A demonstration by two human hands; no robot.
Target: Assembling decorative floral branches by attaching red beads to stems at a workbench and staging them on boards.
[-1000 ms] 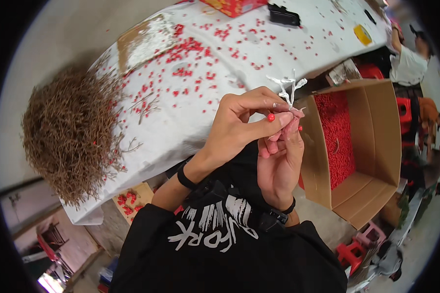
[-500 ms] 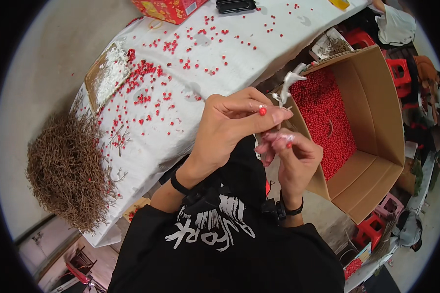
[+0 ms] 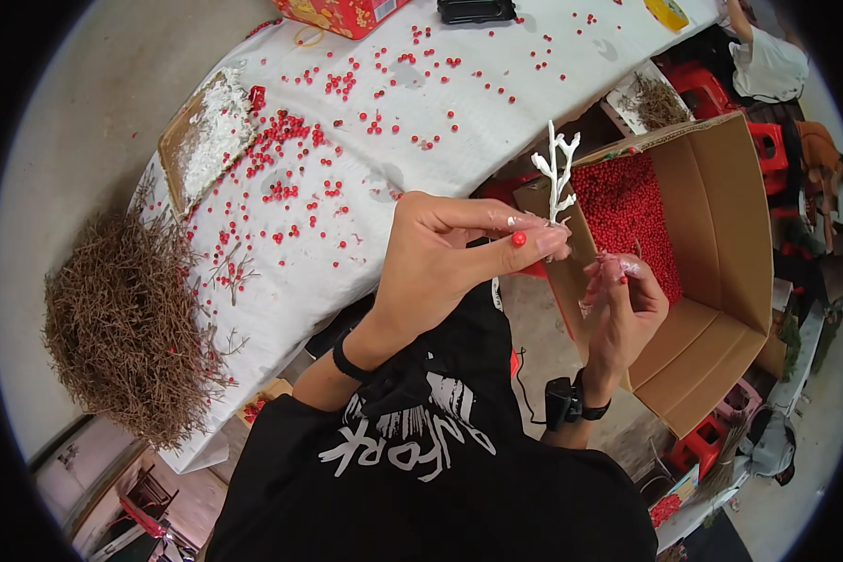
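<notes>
My left hand [image 3: 459, 244] pinches the base of a small white branching twig [image 3: 556, 178] between thumb and forefinger, and the twig points away from me. A round red berry [image 3: 519, 239] shows against that thumb. My right hand [image 3: 628, 304] is apart from the twig, to its right and nearer me, in front of the open cardboard box [image 3: 717, 225]. Its fingers are drawn together, with whitish residue on them and a small red dot by the thumb. Whether anything sits between those fingertips is hidden. Inside the box lies a mass of red berries [image 3: 628, 201].
White cloth covers the table [image 3: 421, 112], with loose red berries scattered over it. At the left are a shallow tray of white flaky material [image 3: 217, 140] and a heap of brown twigs [image 3: 126, 328]. A red box [image 3: 342, 11] and black tray [image 3: 476, 9] stand at the far edge.
My right hand has moved right, away from the left hand, toward the box. My left hand has shifted slightly right, and the white twig now stands straighter.
</notes>
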